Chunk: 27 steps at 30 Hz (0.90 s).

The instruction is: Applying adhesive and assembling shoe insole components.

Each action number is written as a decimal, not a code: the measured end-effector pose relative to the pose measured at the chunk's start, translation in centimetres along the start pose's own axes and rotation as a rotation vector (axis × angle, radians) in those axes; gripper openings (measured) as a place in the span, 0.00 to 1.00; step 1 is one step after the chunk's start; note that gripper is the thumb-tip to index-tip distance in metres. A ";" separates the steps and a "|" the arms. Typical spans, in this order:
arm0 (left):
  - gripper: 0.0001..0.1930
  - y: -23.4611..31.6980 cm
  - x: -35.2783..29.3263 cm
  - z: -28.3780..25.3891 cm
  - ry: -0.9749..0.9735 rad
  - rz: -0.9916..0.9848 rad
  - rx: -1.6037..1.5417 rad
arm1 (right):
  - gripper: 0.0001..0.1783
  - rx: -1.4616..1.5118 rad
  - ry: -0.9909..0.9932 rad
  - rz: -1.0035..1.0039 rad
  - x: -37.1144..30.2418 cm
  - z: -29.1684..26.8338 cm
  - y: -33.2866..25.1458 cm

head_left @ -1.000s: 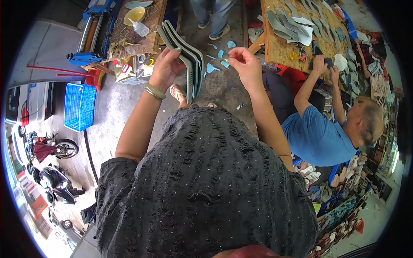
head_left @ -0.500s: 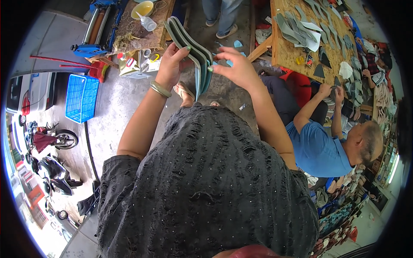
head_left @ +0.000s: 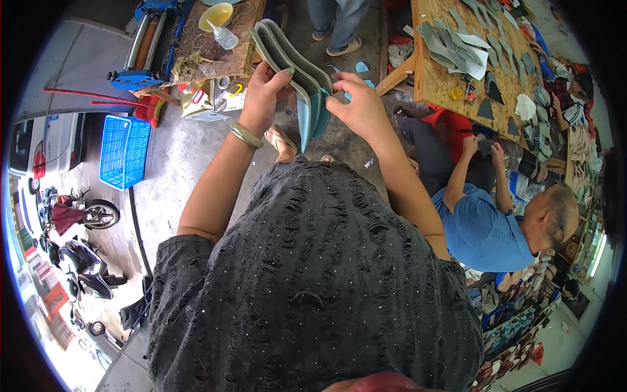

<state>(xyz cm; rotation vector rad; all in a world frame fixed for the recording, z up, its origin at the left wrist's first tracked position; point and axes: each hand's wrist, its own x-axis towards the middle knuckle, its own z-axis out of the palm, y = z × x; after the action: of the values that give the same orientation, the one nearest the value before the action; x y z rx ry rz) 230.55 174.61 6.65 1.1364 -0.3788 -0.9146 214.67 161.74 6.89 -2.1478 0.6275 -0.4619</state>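
In front of me, above the floor, I hold a small stack of curved shoe pieces (head_left: 287, 59) with grey edges and light blue faces. My left hand (head_left: 262, 98), with a bangle at its wrist, grips the stack from the left, thumb on the near side; its other fingers are mostly hidden behind. The pieces fan apart slightly, and their blue lower ends hang down. At the right edge of the stack, my right hand (head_left: 358, 108) pinches the rim of a piece between thumb and fingers.
A wooden table (head_left: 431, 81) with grey cut pieces stands at the right, where a person in a blue shirt (head_left: 490, 225) sits. At the left are a workbench (head_left: 222, 62) with a yellow bowl and a bottle, and a blue crate (head_left: 124, 150). Another person's legs (head_left: 336, 23) stand ahead.
My right hand has closed in on the stack's right edge, its fingers bending to a pinch. The stack has tilted slightly. The seated person's hands have moved lower.
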 end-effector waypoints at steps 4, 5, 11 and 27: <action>0.18 -0.7 0.8 -0.3 0.050 0.008 0.015 | 0.15 -0.176 0.104 -0.133 0.2 0.3 -0.4; 0.19 -0.8 1.0 -0.4 0.060 0.004 0.029 | 0.15 -0.176 0.103 -0.130 0.3 0.3 -0.4; 0.18 -0.7 1.3 -0.1 0.026 -0.007 -0.033 | 0.13 -0.442 0.247 -0.353 0.5 0.2 -0.8; 0.15 -1.3 1.7 1.8 0.127 -0.028 -0.005 | 0.09 -0.457 0.376 -0.401 0.7 -0.2 -1.8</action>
<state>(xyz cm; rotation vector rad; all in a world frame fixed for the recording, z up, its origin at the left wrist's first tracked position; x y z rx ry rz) 229.78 171.98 5.89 1.1913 -0.2580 -0.8622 215.60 162.11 8.52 -2.6624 0.5386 -1.0413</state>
